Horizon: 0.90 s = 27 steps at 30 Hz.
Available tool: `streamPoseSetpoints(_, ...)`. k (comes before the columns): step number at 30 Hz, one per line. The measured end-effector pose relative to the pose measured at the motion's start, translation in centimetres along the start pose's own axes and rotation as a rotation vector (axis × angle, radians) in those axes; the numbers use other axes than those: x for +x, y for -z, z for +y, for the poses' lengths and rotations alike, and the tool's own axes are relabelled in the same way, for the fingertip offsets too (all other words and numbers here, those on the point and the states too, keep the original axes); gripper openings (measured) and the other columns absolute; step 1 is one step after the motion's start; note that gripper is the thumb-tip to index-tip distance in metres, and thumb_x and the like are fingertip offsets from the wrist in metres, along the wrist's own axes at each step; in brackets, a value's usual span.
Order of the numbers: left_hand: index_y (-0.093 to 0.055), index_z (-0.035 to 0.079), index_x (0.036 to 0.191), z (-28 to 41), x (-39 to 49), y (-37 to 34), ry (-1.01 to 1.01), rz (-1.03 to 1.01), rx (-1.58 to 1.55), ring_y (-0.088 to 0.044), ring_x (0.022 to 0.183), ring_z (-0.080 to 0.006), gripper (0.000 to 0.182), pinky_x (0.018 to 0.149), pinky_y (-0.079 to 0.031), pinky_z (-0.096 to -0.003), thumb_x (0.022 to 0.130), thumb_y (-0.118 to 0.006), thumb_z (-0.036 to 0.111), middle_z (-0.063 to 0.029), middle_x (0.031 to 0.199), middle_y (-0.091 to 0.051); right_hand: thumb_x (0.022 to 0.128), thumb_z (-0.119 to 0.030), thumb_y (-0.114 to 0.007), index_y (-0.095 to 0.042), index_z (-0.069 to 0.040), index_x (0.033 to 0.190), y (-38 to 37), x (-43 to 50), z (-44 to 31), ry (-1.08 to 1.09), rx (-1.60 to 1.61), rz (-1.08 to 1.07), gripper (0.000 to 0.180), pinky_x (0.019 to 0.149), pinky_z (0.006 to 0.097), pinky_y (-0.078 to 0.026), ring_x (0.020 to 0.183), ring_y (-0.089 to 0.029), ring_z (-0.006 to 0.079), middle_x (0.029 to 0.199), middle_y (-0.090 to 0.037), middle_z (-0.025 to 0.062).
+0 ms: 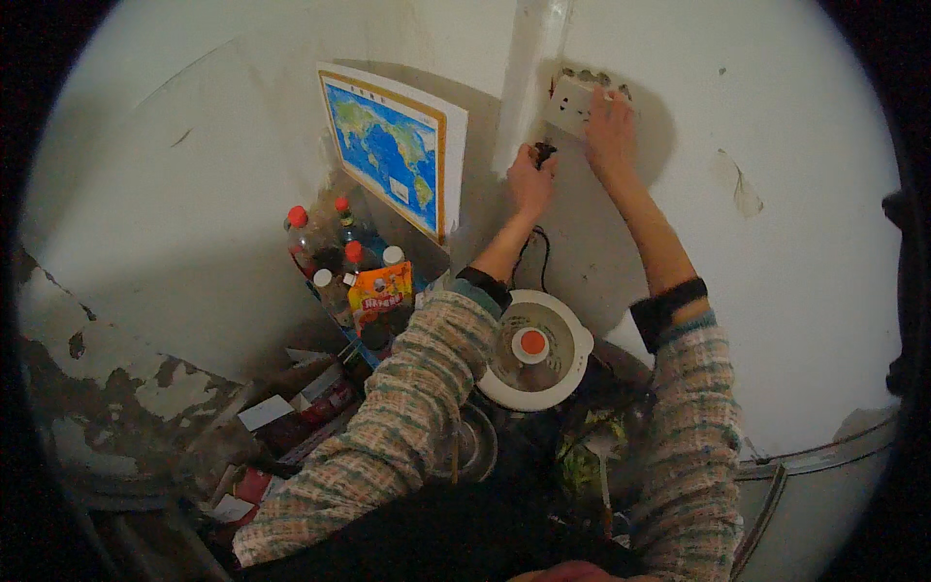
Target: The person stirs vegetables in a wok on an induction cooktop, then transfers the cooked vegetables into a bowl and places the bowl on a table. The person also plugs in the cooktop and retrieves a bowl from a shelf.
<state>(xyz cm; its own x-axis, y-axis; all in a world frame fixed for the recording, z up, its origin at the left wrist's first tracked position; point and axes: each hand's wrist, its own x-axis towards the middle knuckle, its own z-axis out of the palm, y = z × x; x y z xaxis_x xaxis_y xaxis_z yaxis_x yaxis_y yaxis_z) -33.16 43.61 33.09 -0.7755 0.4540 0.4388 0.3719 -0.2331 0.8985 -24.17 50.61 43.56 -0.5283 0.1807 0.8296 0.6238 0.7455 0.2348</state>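
Note:
Against the wall, my right hand grips the right part of a white electrical socket box, whose left outlet holes stay uncovered. Just below and left of it, my left hand holds a black power plug, apart from the socket. A black cord loops behind my left forearm near a white round electric cooker. The cooker's clear lid is on, with an orange-topped knob in its middle. My left sleeve hides the cooker's left side.
A world map board leans at the wall. Below it are red-capped bottles and an orange spout pouch. Cardboard boxes lie at lower left. A metal bowl sits below the cooker; a ladle rests over green vegetables.

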Motion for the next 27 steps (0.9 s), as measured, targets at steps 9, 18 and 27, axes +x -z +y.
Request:
streamPoseSetpoints(9,-0.042,0.002,0.088,-1.7,-2.5,-1.4,0.411,0.1,-0.688,-0.057,0.058,-0.0156,0.023,0.051,-0.047,-0.0277,0.079,-0.062,0.006,-0.0081,0.073,-0.056,0.078,-0.011,-0.06,-0.054,-0.004,0.116,-1.6,-13.1,0.9,-0.119,0.261,-0.796,0.039,0.082,0.041,-0.045,0.098,-0.054,0.0342,0.111,-0.054,0.0199)
streamPoseSetpoints(18,-0.04,0.006,0.092,-7.2,-15.3,2.5,0.878,0.212,-0.855,-0.057,0.071,-0.0158,0.031,0.06,-0.047,-0.0302,0.082,-0.066,0.02,-0.0089,0.081,-0.06,0.08,-0.02,-0.057,-0.061,-0.007,0.109,-11.9,-16.4,-3.4,-0.022,0.288,-0.938,0.032,0.083,0.0426,-0.046,0.096,-0.057,0.0333,0.102,-0.061,0.0175)
streamPoseSetpoints(27,-0.051,0.009,0.083,-7.5,-16.7,4.9,1.023,0.213,-0.883,-0.055,0.073,-0.0133,0.028,0.068,-0.047,-0.0295,0.083,-0.065,0.034,-0.0041,0.079,-0.059,0.077,-0.018,-0.059,-0.062,-0.006,0.1,-23.0,-21.7,-6.8,0.252,-0.047,-0.815,0.026,0.082,0.0378,-0.046,0.1,-0.053,0.0295,0.097,-0.06,0.0115)
